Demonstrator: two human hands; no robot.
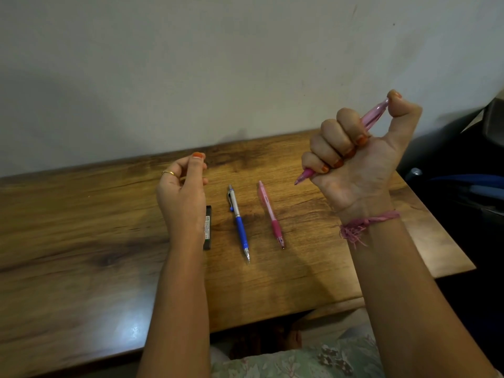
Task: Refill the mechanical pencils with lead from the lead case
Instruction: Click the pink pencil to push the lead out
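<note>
Pink pencil (375, 115) is gripped in the curled fingers (331, 148) of the right hand (360, 154), thumb pressed on its cap; left hand (182, 192) fingertips are pinched together above the lead case (207, 227) on the surface (81, 227)

Legible text: none.
Lead case (207, 227), black, on the table (81, 227): white label with fine print along its length, too small to read.
Pink pencil (270, 214), lying on the table: short dark imprint on the upper barrel, unreadable.
Blue and silver pencil (239, 221): small dark marking on the silver barrel, unreadable.
</note>
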